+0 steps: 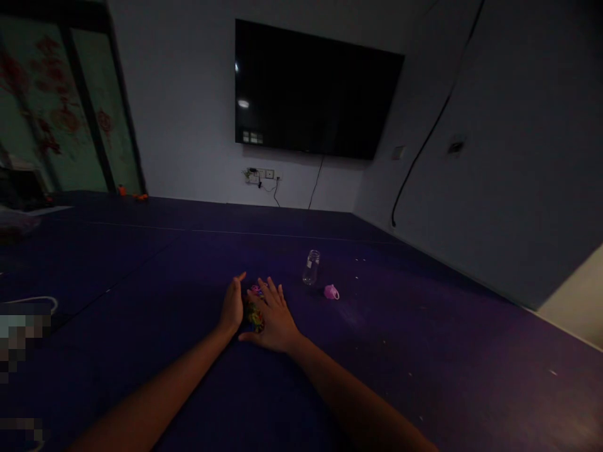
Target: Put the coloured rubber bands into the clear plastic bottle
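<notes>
A small heap of colourful little pieces (255, 317), too small and dark to name, lies on the dark blue-purple floor (198, 270). On its left side, my left hand (232, 307) stands on edge with the fingers stretched out and the thumb up. From the right, my right hand (276, 320) is spread over part of the heap, its fingers extended and covering some pieces. Beyond my right hand a clear bottle (311, 269) stands upright and uncapped. Beside it sits a pink cap with a loop (331, 292).
A large dark television (315, 91) hangs on the far wall above sockets and thin cables. One black cable (428, 135) runs down the right wall. Small white specks dot the floor at right. Orange objects (140, 197) lie by the glass door (61, 107).
</notes>
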Motion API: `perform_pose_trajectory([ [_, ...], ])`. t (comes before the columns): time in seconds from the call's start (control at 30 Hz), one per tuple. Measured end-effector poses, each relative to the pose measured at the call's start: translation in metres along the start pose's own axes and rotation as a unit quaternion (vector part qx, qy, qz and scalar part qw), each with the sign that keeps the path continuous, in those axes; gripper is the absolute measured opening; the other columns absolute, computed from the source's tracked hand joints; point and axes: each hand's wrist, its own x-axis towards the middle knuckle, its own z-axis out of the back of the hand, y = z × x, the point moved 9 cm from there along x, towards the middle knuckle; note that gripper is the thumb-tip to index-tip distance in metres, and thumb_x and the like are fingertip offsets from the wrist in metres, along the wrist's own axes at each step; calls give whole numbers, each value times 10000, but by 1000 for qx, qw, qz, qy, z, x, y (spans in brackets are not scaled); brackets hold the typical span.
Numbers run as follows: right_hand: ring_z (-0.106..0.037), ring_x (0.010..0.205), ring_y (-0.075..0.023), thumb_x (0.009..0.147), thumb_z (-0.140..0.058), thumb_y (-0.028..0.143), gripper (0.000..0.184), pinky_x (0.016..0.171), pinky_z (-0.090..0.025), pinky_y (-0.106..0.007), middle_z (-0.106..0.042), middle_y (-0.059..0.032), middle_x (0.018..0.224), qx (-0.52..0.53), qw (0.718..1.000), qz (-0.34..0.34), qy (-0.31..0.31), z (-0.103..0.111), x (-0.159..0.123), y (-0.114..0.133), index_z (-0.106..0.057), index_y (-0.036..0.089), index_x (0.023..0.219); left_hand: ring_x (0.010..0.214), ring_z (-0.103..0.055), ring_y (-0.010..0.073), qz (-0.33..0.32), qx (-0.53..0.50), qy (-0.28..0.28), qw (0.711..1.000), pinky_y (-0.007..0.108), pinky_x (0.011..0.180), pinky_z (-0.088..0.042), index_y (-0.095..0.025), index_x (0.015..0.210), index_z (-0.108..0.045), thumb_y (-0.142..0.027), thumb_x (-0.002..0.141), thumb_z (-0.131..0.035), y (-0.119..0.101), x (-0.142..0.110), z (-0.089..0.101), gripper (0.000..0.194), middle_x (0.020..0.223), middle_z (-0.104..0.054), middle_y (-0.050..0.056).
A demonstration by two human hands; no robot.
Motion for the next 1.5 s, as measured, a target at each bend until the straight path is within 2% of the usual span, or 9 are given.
perform_pose_trajectory([
  [0.23, -91, 1401, -298, 784, -481, 645, 763, 1104, -139, -536, -219, -102, 1507, -63, 997, -34, 28, -5, 12, -21, -325, 242, 1412, 1207, -499, 260, 52, -17, 183, 982, 422, 1044, -336, -169, 1136, -616, -674, 852, -174, 8, 6, -30, 729, 1266, -582, 112],
  [0.33, -144, 1394, -281, 832, -446, 597, 689, 1098, -181, -519, -259, -111, 1492, -32, 996, -77, 12, -2, 12, -37, -338, 232, 1406, 1167, -537, 255, 37, -55, 213, 975, 424, 1034, -357, -177, 1104, -633, -705, 834, -197, 7, 4, -37, 736, 1199, -630, 104],
  [0.53, -268, 1356, -285, 736, -566, 607, 837, 1079, -241, -496, -325, -137, 1458, 60, 995, -78, 17, -11, 9, -40, -295, 214, 1424, 1089, -595, 241, 10, -99, 199, 975, 419, 966, -440, -196, 1067, -651, -664, 864, -194, 1, 2, -36, 685, 1154, -653, 112],
  [0.63, -283, 1347, -293, 704, -604, 600, 858, 1075, -245, -504, -350, -137, 1444, 63, 996, -69, -9, -4, 10, -38, -323, 205, 1412, 1128, -568, 236, -22, -52, 141, 988, 418, 991, -417, -187, 1096, -638, -625, 886, -194, -8, 3, -22, 659, 1200, -628, 105],
  [0.77, -254, 1359, -256, 844, -490, 471, 536, 1085, -244, -477, -332, -83, 1457, 24, 977, -117, -176, 38, 4, -50, -466, 232, 1322, 1139, -550, 241, -64, 25, 15, 998, 429, 1029, -365, -178, 1068, -647, -586, 897, -232, -20, 3, 6, 606, 1172, -638, 99],
  [0.9, -96, 1394, -297, 906, -405, 339, 392, 1079, -206, -515, -79, -48, 1538, -57, 931, -218, -288, 70, -15, -75, -525, 258, 1271, 1059, -587, 248, -88, 52, -6, 995, 429, 985, -400, -163, 989, -664, -557, 897, -282, -28, 0, 9, 557, 1078, -666, 112],
  [1.07, 37, 1389, -359, 909, -426, 348, 399, 1054, -147, -595, 27, -40, 1541, -117, 922, -272, -250, 74, -16, -105, -481, 334, 1304, 1013, -606, 237, -101, 54, 9, 993, 423, 957, -429, -179, 934, -668, -529, 897, -316, -33, -1, 4, 498, 1022, -678, 94],
  [1.33, -10, 1384, -378, 920, -371, 420, 409, 1024, -110, -646, -237, -103, 1478, -120, 927, -312, -168, 64, -11, -133, -504, 317, 1293, 991, -614, 236, -111, 60, 4, 992, 416, 946, -440, -179, 888, -663, -517, 898, -316, -37, 3, 5, 485, 1001, -679, 98],
  [1.5, -149, 1368, -334, 939, -292, 404, 436, 1035, -119, -629, -370, -121, 1388, -108, 934, -304, -156, 60, -7, -131, -503, 270, 1296, 1003, -607, 235, -127, 77, -15, 989, 413, 941, -442, -182, 917, -649, -510, 888, -350, -36, 10, 13, 445, 1020, -671, 98],
])
